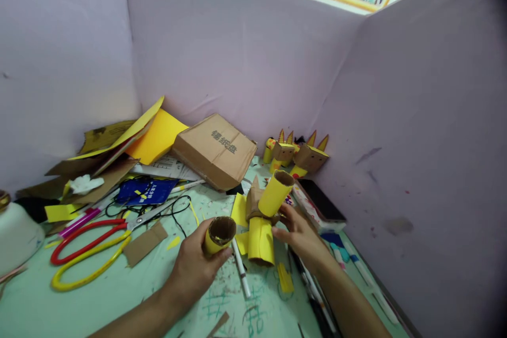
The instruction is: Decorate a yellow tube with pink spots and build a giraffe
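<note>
My left hand (195, 266) is closed around a short cardboard tube (218, 240) wrapped in yellow paper, its open brown end facing up. To the right of it stands a cardboard figure (253, 203) with a pointed ear, joined to an upper yellow tube (276, 193) and a lower yellow tube (261, 243). My right hand (301, 237) grips this figure at its right side, thumb and fingers near where the tubes meet. The fingertips behind the figure are partly hidden. A white pen (241, 269) lies between the two hands.
Large scissors (89, 253) with red and yellow handles lie at left. Behind them are cardboard and yellow sheets (156, 137) and a brown box (216, 150). Finished horned cardboard figures (311, 158) stand in the back corner. A phone (320, 200) rests at right, near the purple wall (415, 142).
</note>
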Available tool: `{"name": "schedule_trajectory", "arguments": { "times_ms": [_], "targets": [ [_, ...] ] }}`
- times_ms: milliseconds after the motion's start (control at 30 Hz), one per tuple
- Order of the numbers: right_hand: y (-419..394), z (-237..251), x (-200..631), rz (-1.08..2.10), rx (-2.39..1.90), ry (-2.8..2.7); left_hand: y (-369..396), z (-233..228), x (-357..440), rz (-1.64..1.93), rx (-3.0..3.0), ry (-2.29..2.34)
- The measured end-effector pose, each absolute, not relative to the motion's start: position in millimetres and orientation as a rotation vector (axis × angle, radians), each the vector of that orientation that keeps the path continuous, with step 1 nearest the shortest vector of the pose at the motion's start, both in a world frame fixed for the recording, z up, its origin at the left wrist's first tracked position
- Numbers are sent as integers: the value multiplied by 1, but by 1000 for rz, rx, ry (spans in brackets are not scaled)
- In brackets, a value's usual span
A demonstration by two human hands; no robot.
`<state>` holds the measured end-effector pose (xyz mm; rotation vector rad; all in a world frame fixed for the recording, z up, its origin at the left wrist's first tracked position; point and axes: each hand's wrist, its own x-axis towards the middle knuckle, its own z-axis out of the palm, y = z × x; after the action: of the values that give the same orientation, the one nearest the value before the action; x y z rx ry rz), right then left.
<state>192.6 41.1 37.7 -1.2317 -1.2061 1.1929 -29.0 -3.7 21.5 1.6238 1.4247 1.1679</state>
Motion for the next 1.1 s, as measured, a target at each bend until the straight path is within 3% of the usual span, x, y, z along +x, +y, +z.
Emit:
{"name": "schedule_trajectory", "arguments": {
  "times_ms": [167,400,633,933,1100],
  "targets": [
    [61,34,205,1225,-1397,-889,-2,22,-28,1163,1597,1450],
    [91,40,202,1476,-1533,-859,3,21,-27,1229,1537,1419],
    [96,38,196,1552,-1638,-885,26,24,-22,1187,1122,988],
    [81,42,192,1699,-1416,-840,29,27,-19,1143,1003,783],
    [65,47,184,1624,-1202,-843,27,32,-19,1175,1032,787]
  ]
}}
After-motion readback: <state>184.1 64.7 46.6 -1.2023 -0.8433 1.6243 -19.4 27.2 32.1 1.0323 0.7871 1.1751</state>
